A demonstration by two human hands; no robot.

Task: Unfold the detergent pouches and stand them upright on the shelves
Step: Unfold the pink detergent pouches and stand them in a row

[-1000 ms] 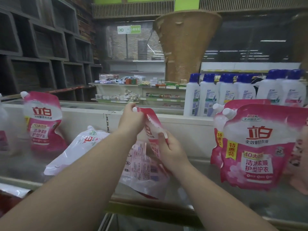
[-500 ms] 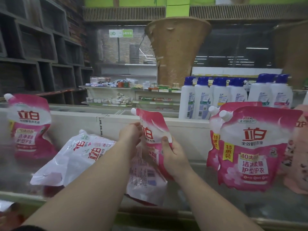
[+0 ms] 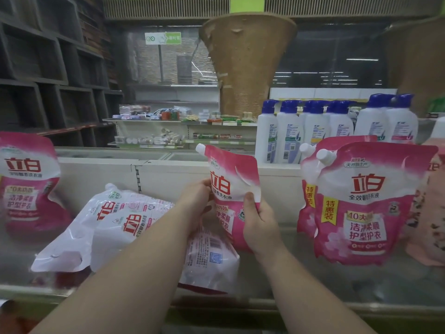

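A pink and white detergent pouch (image 3: 232, 182) with a white cap is held upright above the shelf (image 3: 337, 283), its front facing me and its right edge still curled. My left hand (image 3: 196, 201) grips its left edge and my right hand (image 3: 256, 220) grips its lower right side. Beneath my arms lie flat white pouches (image 3: 113, 220) and another pouch showing a barcode (image 3: 212, 259). Two pink pouches (image 3: 366, 203) stand upright on the right. One more pink pouch (image 3: 26, 184) stands at the far left.
White bottles with blue caps (image 3: 313, 128) line the ledge behind the shelf. A peach floral pack (image 3: 431, 225) stands at the far right. A white back panel (image 3: 96, 172) closes the shelf. Dark cubby shelving (image 3: 48, 68) fills the left wall.
The held pouch has opened out from a narrow fold to show its front. My left hand slid from the cap down to the left edge, and my right hand took the lower right side.
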